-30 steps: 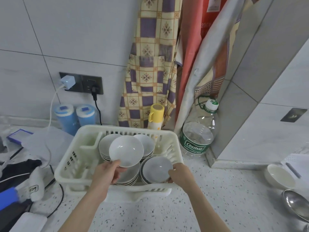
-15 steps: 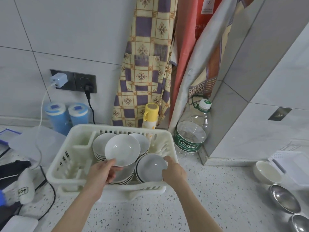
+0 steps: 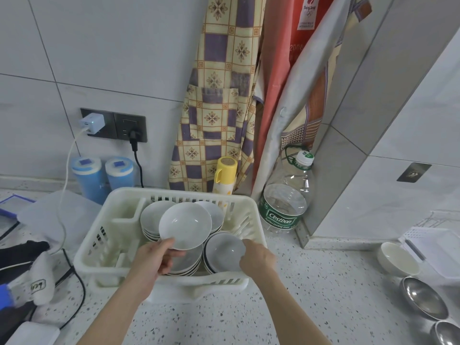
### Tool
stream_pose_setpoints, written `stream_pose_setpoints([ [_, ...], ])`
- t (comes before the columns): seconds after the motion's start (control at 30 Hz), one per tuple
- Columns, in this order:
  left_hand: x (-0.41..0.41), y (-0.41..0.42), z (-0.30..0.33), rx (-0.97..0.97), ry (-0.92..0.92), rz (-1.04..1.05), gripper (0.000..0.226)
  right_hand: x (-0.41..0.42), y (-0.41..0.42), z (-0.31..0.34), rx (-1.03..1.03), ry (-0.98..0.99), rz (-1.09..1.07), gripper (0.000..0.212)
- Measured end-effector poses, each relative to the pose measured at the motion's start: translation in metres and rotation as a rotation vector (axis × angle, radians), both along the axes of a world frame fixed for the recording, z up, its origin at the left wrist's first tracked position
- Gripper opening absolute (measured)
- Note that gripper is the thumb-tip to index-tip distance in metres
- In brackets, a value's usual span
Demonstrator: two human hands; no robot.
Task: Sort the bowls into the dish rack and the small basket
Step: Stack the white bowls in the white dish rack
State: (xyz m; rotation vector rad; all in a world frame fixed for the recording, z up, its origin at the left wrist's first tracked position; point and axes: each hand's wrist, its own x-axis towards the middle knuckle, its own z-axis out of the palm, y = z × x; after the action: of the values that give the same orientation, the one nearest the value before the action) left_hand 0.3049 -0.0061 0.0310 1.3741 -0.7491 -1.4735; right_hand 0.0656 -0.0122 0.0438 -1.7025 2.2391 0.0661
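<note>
A white plastic dish rack (image 3: 99, 235) stands on the speckled counter and holds several stacks of white bowls. My left hand (image 3: 151, 262) grips the rim of one white bowl (image 3: 185, 224), tilted up above the stacks. My right hand (image 3: 257, 257) holds the right edge of a smaller white bowl (image 3: 224, 251) on the front right stack. A cream bowl (image 3: 398, 261) sits at the right beside a white small basket (image 3: 433, 247). Two steel bowls (image 3: 423, 300) lie near the right edge.
A large water bottle (image 3: 286, 205) and a yellow flask (image 3: 224, 175) stand behind the rack. Two blue containers (image 3: 104, 175) stand at the back left below a wall socket (image 3: 114, 125). Cables, dark cloth and a white device (image 3: 39, 280) lie at the left.
The view shifted slightly, so the basket and steel bowls at the right came further into view. My right hand moved along the small bowl's right edge. My left hand keeps its bowl.
</note>
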Motion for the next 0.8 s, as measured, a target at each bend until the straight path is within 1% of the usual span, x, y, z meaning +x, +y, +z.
stream_pose_setpoints([
  [0.1,0.003,0.001,0.005,-0.009,-0.017,-0.018,0.021,-0.002,0.005,0.0,-0.129,-0.107,-0.067,0.038],
  [0.2,0.006,0.001,0.011,-0.008,-0.055,-0.056,0.021,-0.005,0.012,-0.002,-0.287,-0.236,-0.101,0.042],
  [0.33,0.002,0.001,0.021,0.014,-0.116,-0.093,0.017,-0.013,0.016,-0.004,-0.378,-0.48,-0.145,0.036],
  [0.43,-0.012,0.0,0.029,0.04,-0.151,-0.141,0.016,-0.019,0.018,-0.001,-0.402,-0.72,-0.259,0.031],
  [0.5,-0.025,-0.001,0.033,0.064,-0.171,-0.205,0.019,-0.02,0.019,0.002,-0.384,-0.805,-0.297,0.038],
  [0.57,-0.037,-0.002,0.035,0.092,-0.208,-0.25,0.021,-0.018,0.021,0.005,-0.359,-0.855,-0.295,0.039],
  [0.7,-0.058,-0.003,0.035,0.096,-0.301,-0.343,0.024,-0.02,0.02,0.008,-0.327,-0.938,-0.316,0.033],
  [0.77,-0.065,-0.002,0.034,0.097,-0.326,-0.377,0.025,-0.022,0.02,0.008,-0.316,-0.948,-0.308,0.028],
  [0.8,-0.067,-0.002,0.033,0.101,-0.339,-0.385,0.025,-0.022,0.02,0.009,-0.307,-0.931,-0.293,0.03],
])
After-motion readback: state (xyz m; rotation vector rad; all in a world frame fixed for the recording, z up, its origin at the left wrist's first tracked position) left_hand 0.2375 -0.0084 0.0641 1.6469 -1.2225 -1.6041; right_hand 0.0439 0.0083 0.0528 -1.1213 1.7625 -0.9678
